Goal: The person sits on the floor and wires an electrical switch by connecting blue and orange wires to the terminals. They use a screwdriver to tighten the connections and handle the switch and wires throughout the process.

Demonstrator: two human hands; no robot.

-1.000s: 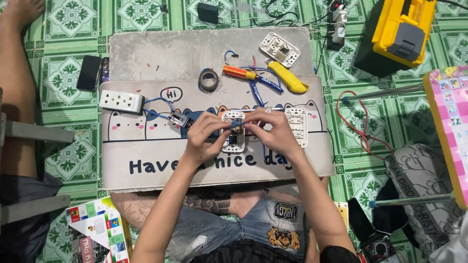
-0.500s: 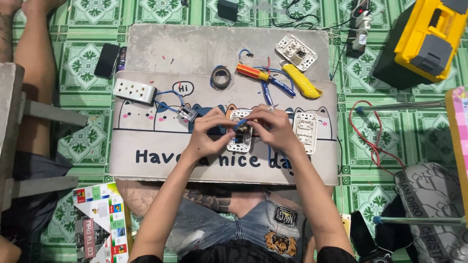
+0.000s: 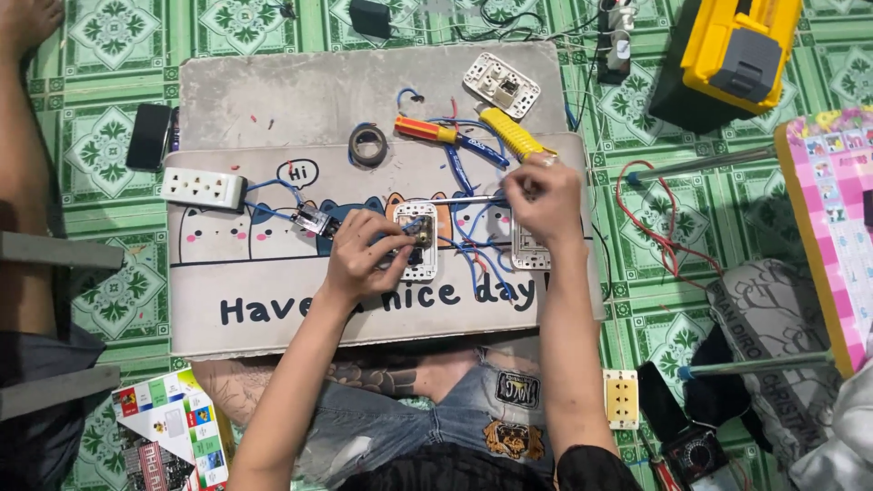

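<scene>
Left hand (image 3: 368, 255) pinched on white switch plate (image 3: 416, 238), lying flat mid-mat (image 3: 273, 309), fingertips at its centre among blue wires (image 3: 473, 259). Right hand (image 3: 544, 195) closed round thin screwdriver shaft (image 3: 473, 198), raised up and to the right of plate. Shaft long axis roughly horizontal, tip end pointing left toward plate's upper edge, not touching. Hands apart, plate between and below. Left hand nearer, already on it. Second white plate (image 3: 530, 247) just under right hand. Tape roll (image 3: 367, 144), red-yellow screwdriver (image 3: 426, 130), yellow-handled tool (image 3: 511, 134) further up the mat, well clear.
</scene>
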